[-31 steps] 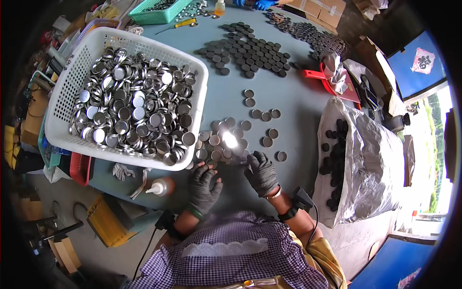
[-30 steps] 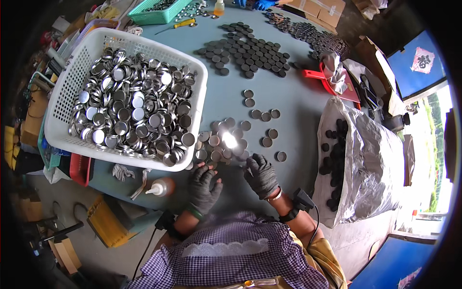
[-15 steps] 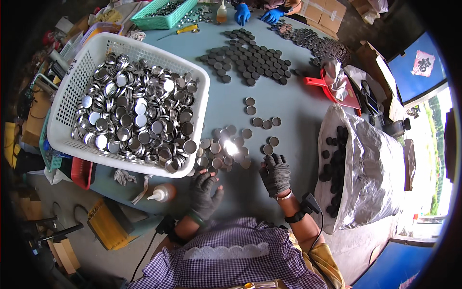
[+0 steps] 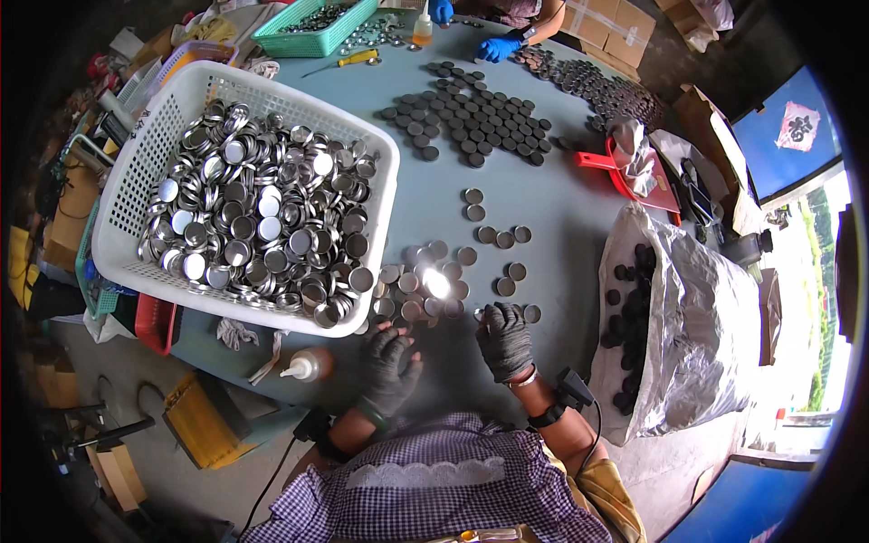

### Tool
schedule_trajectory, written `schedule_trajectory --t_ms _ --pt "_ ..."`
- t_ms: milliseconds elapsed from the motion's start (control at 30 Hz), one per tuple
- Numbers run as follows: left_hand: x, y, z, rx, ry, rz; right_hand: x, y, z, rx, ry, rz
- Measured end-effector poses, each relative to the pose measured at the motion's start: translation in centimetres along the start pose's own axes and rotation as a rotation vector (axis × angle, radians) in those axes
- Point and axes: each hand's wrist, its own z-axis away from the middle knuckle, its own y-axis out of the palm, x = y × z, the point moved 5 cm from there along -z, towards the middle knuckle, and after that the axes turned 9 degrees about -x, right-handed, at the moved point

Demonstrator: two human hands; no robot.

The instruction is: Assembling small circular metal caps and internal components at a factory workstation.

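Both gloved hands rest flat on the desk: left hand and right hand with fingers spread, just short of loose lids. Basket beyond left fingers.

— How were the hands placed?
— Both wore dark knit gloves. The left hand lay flat, palm down, fingers spread and pointing away from the body.
— And the other?
— The right hand sat just beside it, a little farther forward, palm down, fingers slightly curled. Its wrist carried a pale band and a dark strap. Both forearms rose from the lower edge, elbows bent.
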Motion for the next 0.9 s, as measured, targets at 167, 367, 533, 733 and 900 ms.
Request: schedule_trajectory --t_ms 167,367,533,733,900 --pt "-0.1 -0.2 -0.2 0.001 -0.010 0.000 0.1 0.0 -2.2 0.242 -0.004 0.159" --pt "-0.1 -0.2 -0.3 0.002 -0.019 0.006 1.0 1.9 -6.1 0.356 0.080 0.114" --pt "0.1 0.1 -0.1 0.014 -0.016 0.007 1.2 3.3 -6.1 0.219 0.109 -0.066" --pt "0.1 0.0 0.1 0.006 -0.020 -0.018 -1.7 3.2 -5.7 0.231 0.153 -0.024" --pt "0.2 -0.1 0.0 0.019 -0.062 0.020 -0.1 3.3 -7.4 0.276 0.018 0.077"
